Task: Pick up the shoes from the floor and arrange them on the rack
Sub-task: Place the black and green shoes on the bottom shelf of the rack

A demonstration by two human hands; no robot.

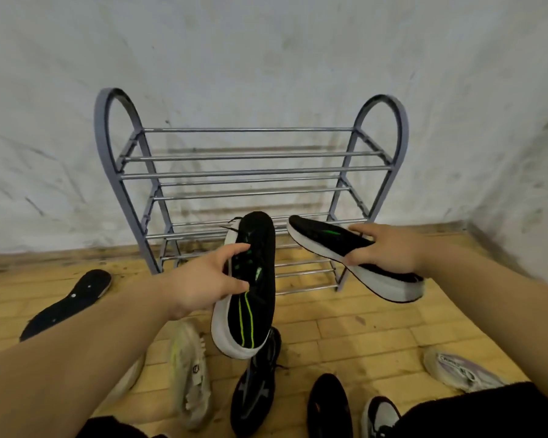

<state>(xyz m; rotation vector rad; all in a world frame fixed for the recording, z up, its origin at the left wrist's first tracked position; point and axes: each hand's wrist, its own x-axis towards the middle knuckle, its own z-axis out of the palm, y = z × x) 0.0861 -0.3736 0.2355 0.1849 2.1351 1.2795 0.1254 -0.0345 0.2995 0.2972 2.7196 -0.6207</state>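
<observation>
Black knit shoe point(253, 279), green-striped and white-soled, is gripped at mid-length by the left hand point(203, 286). Its twin point(323, 240) is held by the right hand point(389, 251), whose curled fingers hide the collar. Just beyond both hands stands the rack point(250, 156). Below them, loose shoes point(192, 374) lie on the floor point(361, 327), partly hidden by forearms or cut off by the frame.
</observation>
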